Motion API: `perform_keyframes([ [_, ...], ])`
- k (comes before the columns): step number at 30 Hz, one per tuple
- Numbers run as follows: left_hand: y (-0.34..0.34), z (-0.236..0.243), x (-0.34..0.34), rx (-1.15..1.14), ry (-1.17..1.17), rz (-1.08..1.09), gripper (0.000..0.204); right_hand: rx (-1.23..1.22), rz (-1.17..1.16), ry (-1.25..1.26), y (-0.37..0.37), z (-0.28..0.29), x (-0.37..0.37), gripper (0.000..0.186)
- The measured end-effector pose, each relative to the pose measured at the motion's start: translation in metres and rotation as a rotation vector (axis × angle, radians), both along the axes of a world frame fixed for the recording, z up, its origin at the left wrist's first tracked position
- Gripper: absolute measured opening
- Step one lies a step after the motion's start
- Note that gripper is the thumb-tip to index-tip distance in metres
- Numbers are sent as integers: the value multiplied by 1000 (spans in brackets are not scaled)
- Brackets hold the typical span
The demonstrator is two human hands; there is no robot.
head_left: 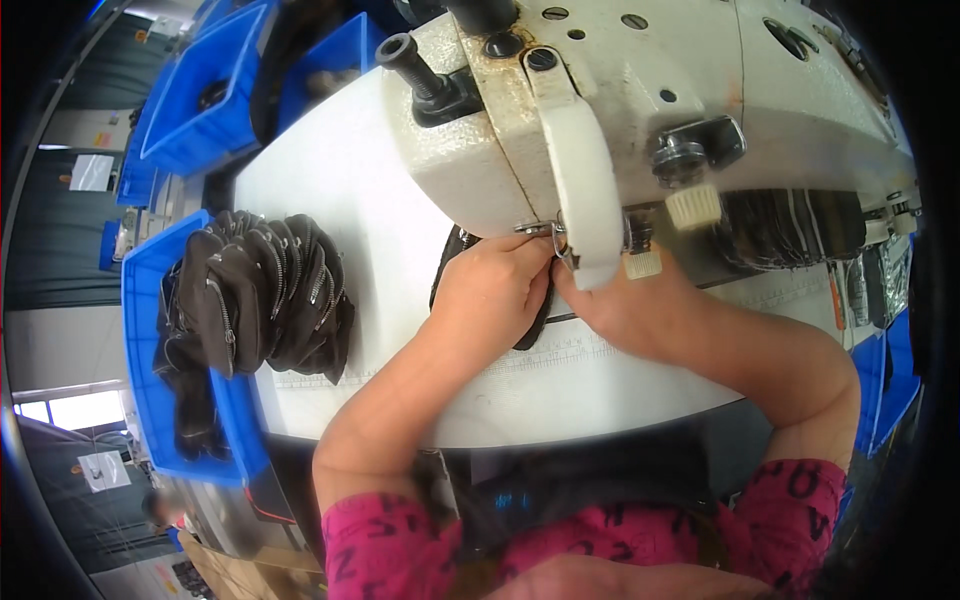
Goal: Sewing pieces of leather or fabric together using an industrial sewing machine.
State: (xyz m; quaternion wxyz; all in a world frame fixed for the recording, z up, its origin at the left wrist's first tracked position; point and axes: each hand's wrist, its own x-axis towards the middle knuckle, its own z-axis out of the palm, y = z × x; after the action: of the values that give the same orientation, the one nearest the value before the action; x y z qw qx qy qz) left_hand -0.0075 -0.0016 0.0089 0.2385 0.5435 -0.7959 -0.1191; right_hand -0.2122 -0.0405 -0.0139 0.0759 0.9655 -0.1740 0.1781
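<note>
A white sewing machine stands over a black zippered pouch lying under its needle area. My left hand is closed on the pouch, with curled fingers just below the metal fittings by the needle. My right hand is on the pouch's right side, its visible fingers bent in close to the left hand; the machine's white curved piece hides some of them. A pile of dark zippered pouches sits at the left, spilling from a blue bin onto the white worktable.
The blue bin borders the table's left edge; more blue bins are at the upper left. Further dark pieces lie under the machine's arm at the right, near a metal tool. Another blue bin is beside the right edge.
</note>
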Motion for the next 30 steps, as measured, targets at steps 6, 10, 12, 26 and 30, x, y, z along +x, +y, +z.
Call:
perform_keyframes([
  [6,1,-3,1,-134,-153,-40,27,-68,3,-25,0,-1,1,29],
  [10,3,-2,2,-154,-280,-44,31,24,18,-20,-1,-5,0,25],
  [12,4,-4,0,-139,-275,-35,32,33,38,-40,-1,-7,0,24],
  [26,10,-7,-9,-98,-268,-2,31,162,41,17,0,4,-6,11],
  [30,9,-7,-9,-146,-279,-26,30,163,79,-19,0,4,-6,11],
])
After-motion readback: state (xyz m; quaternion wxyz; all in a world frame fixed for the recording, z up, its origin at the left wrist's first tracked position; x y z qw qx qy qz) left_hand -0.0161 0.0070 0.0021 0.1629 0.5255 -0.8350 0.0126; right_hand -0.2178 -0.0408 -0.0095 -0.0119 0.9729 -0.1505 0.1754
